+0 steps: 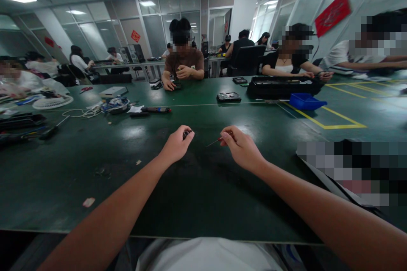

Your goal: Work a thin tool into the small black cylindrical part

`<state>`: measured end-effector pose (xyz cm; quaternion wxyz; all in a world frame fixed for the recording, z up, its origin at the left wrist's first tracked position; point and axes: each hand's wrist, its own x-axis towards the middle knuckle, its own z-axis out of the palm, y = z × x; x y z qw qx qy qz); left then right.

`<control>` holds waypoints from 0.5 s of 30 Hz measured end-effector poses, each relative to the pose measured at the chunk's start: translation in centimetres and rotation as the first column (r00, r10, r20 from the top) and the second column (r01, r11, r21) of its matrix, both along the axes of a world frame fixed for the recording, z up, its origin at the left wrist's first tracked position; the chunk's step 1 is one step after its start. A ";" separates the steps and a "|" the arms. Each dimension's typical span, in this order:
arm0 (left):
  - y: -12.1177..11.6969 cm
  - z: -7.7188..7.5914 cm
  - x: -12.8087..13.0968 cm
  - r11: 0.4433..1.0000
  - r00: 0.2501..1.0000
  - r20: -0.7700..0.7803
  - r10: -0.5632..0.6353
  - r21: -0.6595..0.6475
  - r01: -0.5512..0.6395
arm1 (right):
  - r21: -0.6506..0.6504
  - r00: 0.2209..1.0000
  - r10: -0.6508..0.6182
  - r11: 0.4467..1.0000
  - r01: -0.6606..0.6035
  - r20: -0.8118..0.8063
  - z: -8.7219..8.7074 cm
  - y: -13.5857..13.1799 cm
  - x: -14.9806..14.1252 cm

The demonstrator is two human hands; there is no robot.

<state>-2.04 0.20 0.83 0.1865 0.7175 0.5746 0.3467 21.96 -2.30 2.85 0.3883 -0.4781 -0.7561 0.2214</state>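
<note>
My left hand is closed around a small dark round part, mostly hidden by the fingers and thumb. To its right, my right hand grips a thin screwdriver by its red handle, the narrow metal shaft pointing left and slightly down. A gap separates the screwdriver's tip from my left hand. Both hands are raised over the green tabletop, and my forearms reach in from the lower corners.
Ahead lie a hard drive, a black elongated casing and a blue bin. A powered screwdriver and tangled cables are left of centre. A co-worker sits opposite. Small scraps dot the near left.
</note>
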 end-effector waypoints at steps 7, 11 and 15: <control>1.8 0.4 -1.6 0.992 0.907 0.403 0.124 -0.023 -0.126 | 0.023 1.000 0.014 1.000 -0.014 -0.019 -0.3 0.2 0.1; 1.8 1.4 -2.0 0.983 0.791 0.585 0.178 -0.073 -0.167 | 0.033 0.999 0.020 0.999 -0.019 -0.028 -0.4 0.3 0.1; 2.0 2.0 -2.6 0.979 0.665 0.722 0.190 -0.092 -0.180 | 0.025 0.999 0.021 0.999 -0.021 -0.025 -0.2 0.2 0.1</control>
